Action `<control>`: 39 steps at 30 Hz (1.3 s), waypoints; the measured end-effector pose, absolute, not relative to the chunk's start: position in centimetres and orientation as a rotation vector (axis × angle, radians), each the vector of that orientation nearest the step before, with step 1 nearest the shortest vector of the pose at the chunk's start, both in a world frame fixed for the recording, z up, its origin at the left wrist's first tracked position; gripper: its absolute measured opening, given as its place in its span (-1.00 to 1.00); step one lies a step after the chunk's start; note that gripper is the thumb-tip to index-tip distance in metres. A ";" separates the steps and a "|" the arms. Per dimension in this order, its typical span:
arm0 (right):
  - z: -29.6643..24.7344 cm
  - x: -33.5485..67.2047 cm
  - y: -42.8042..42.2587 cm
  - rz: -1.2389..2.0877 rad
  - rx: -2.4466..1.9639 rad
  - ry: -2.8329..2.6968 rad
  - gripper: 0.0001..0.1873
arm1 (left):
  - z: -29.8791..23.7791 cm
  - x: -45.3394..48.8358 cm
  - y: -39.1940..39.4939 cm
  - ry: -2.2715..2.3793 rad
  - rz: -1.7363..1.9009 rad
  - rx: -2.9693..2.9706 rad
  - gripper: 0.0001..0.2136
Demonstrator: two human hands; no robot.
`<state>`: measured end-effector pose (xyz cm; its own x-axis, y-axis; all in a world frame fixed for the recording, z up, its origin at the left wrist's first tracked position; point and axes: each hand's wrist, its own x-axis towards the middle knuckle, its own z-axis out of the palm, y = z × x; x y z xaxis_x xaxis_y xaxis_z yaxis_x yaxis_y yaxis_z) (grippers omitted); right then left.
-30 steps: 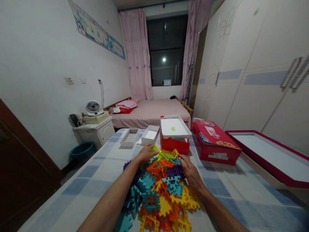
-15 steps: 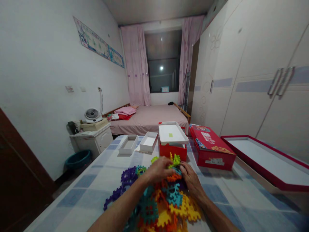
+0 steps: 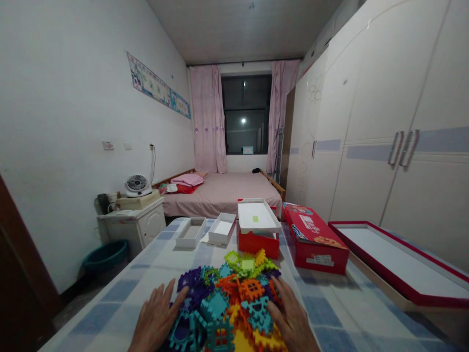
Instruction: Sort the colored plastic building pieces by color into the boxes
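A heap of colourful interlocking plastic tiles [image 3: 234, 298] lies on the checked tablecloth in front of me, with purple, teal, orange, yellow and green pieces. My left hand [image 3: 157, 320] rests flat at the heap's left edge, fingers spread, touching purple and teal tiles. At the right edge my right hand [image 3: 289, 320] lies with its fingers stretched along the orange and teal tiles. Neither hand grips a piece.
Beyond the heap stand two small white trays [image 3: 208, 231], a red box with a white tray on top [image 3: 257, 230], a closed red box [image 3: 315, 237] and a large red-rimmed lid [image 3: 399, 261]. The table [image 3: 120, 288] ends at a bed. A nightstand with a fan [image 3: 137, 186] stands left, wardrobes right.
Both hands have drawn back from the far side of the heap to its near sides and flattened out. The camera has tilted up, and the heap looks pulled together.
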<state>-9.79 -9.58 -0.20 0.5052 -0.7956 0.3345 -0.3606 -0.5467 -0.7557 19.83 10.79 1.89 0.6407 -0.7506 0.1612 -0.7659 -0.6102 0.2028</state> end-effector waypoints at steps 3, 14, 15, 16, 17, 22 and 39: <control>-0.8 -9.0 -8.4 -0.952 -2.221 0.993 -0.33 | 1.7 17.9 10.4 -1.178 -0.016 2.499 -0.55; 2.1 -9.1 -6.7 -0.886 -2.252 0.975 -0.36 | 6.5 11.4 5.7 -0.991 -0.254 2.188 -0.27; 2.1 -9.1 -6.7 -0.885 -2.245 0.976 -0.36 | 6.7 11.1 5.4 -0.997 -0.240 2.177 -0.27; 2.1 -9.1 -6.7 -0.885 -2.239 0.976 -0.36 | 6.9 10.8 5.1 -1.006 -0.214 2.165 -0.29; 2.1 -9.0 -6.7 -0.887 -2.234 0.978 -0.36 | 7.1 10.5 4.7 -1.020 -0.182 2.149 -0.32; 2.4 -8.9 -6.5 -0.900 -2.179 0.987 -0.37 | 8.5 8.6 2.7 -1.196 -0.092 2.020 -0.54; 3.1 -13.7 -6.7 -0.939 -2.262 0.719 -0.31 | 9.0 5.6 11.1 -2.500 0.215 1.422 -0.33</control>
<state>-13.73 -6.73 3.14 0.6067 -0.6617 0.4405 -0.2525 -0.6859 -0.6825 5.62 11.12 8.98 -0.4888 -0.8216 0.2934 -0.8596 0.5110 -0.0013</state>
